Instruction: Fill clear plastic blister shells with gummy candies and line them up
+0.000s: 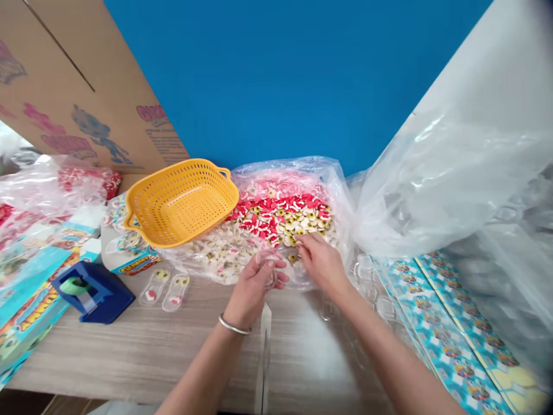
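Note:
My left hand (pixel 258 275) holds a small clear plastic blister shell (pixel 271 278), partly hidden by the fingers. My right hand (pixel 323 264) reaches into the near side of an open clear bag (pixel 341 199), its fingertips pinched together among the candies; what they grip is too small to make out. Inside the bag lie red-and-white mouth-shaped gummies (pixel 259 222) and pale eye-shaped gummies (pixel 309 223). Two filled clear shells, a left one (pixel 154 286) and a right one (pixel 175 293), rest on the table, each with eye pieces and a red piece.
A yellow perforated basket (pixel 185 202) sits left of the bag. A blue tape dispenser (pixel 93 293) and a printed display box (pixel 34 305) stand at left. Sheets of printed cards (pixel 449 328), empty clear shells (pixel 386 308) and a large plastic bag (pixel 432 184) are at right.

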Motion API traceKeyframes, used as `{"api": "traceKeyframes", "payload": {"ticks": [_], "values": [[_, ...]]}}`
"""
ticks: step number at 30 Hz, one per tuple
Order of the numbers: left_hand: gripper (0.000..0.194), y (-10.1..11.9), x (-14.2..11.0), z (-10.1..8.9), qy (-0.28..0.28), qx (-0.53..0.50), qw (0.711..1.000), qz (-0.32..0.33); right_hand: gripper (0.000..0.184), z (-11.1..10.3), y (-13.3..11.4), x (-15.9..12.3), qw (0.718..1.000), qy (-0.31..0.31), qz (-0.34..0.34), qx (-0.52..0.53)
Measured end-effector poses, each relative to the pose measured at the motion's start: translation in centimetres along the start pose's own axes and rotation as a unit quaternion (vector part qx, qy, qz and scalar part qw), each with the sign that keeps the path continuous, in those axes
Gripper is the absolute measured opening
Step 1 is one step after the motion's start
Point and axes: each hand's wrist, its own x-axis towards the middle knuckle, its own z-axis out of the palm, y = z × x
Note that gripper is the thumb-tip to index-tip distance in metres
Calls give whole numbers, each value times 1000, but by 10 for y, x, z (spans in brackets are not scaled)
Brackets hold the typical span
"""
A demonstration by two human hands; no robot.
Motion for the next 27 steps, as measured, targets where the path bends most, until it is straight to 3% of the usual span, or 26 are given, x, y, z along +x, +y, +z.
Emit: {"api": "traceKeyframes", "payload": {"ticks": [4,7,10,13,18,24,27], "values": [[38,1,26,5,53,-56,997,3,23,14,12,45,970,-129,-81,-187],[40,-5,36,4,73,-67,995,-18,17,23,18,54,952,-163,-110,-234],[40,-8,42,2,83,-69,994,-34,15,26,26,54,961,-152,-105,-208],[35,-7,45,1,83,-53,994,-47,12,22,30,54,983,-113,-85,-114],[36,-7,46,4,53,-46,995,-68,7,16,10,40,994,-9,-92,59],[45,-18,46,8,72,-49,996,-19,19,31,-15,13,986,-22,-156,-48],[38,-23,45,5,65,-50,997,-9,22,32,-14,9,989,-42,-145,-2]]}}
